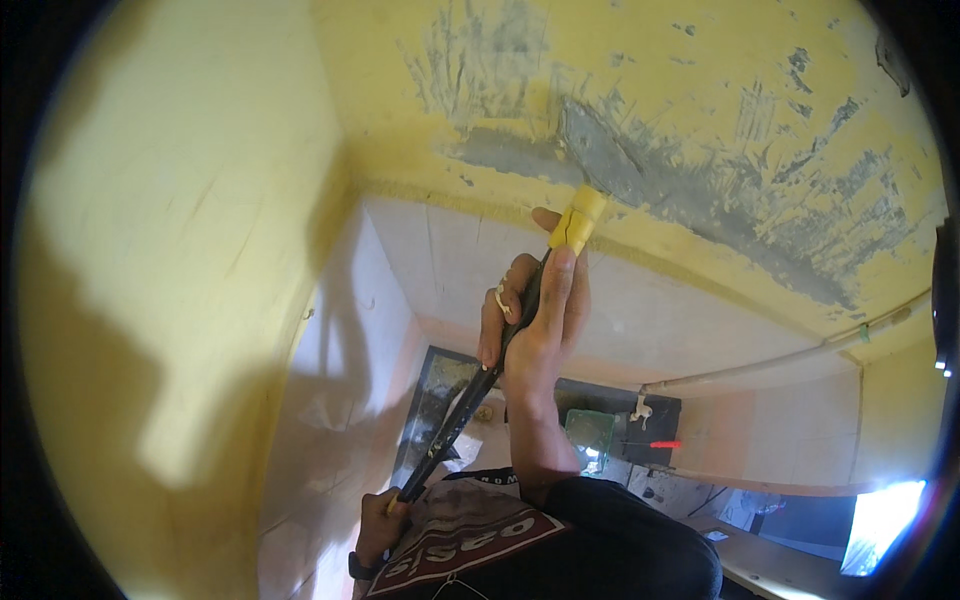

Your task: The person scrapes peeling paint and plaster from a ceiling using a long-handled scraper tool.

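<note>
A long black pole (455, 425) slants up across my body, ending in a yellow grip (578, 220) and a broad grey scraper blade (603, 150). The blade lies over a yellow wall (400, 150) with grey, stripped patches (740, 235); whether it presses on the surface I cannot tell. High on the pole, just below the yellow part, my right hand (535, 305) is closed round it, with a pale smear or band on one finger. My left hand (378, 530), with a dark band at the wrist, closes round the pole's lower end near my waist.
A pale pipe (760, 372) runs along the wall to a tap (641, 408). Below are a green basket (590, 435), a red-handled item (664, 444) and a dark-edged counter. A yellow side wall (170, 280) stands close on the left; bright light enters at lower right.
</note>
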Demonstrator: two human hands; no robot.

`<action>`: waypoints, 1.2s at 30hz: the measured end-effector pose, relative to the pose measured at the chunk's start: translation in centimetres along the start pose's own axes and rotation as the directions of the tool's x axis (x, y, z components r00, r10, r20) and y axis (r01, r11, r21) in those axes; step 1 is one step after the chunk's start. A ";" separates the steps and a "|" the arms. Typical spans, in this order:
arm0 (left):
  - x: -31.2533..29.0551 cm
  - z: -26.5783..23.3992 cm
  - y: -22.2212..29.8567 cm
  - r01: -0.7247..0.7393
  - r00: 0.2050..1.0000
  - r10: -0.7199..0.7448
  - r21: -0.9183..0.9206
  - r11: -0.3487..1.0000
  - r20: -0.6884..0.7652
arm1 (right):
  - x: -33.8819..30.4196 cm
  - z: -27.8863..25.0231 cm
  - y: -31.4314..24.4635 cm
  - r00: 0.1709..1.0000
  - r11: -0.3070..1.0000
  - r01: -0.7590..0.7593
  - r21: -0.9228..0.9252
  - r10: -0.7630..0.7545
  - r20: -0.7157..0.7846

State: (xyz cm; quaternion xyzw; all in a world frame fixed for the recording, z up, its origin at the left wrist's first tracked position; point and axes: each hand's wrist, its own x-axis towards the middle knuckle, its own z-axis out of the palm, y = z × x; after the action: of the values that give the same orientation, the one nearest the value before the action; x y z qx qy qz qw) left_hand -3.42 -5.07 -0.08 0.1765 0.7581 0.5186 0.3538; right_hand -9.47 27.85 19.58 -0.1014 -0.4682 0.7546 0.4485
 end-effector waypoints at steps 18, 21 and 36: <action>5.8 1.2 8.3 -0.176 0.974 0.174 0.000 0.984 0.147 | 5.1 2.0 -7.6 0.969 0.970 0.243 0.026 -0.244 0.033; 5.4 0.7 8.3 -0.317 0.948 0.308 0.118 0.941 0.085 | 3.7 0.8 -6.7 0.982 0.981 0.191 0.027 -0.191 -0.001; 4.9 -5.9 28.0 -0.967 -0.114 0.906 0.253 -0.008 -0.408 | -0.4 -4.6 -6.7 0.966 0.926 0.199 -0.321 -0.241 -0.095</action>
State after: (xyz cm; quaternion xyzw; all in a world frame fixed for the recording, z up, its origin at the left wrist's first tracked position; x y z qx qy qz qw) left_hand -13.82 5.35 24.91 0.5061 0.4288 0.6845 -0.3024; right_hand -2.65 31.44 22.35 -0.1669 -0.5580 0.6084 0.5391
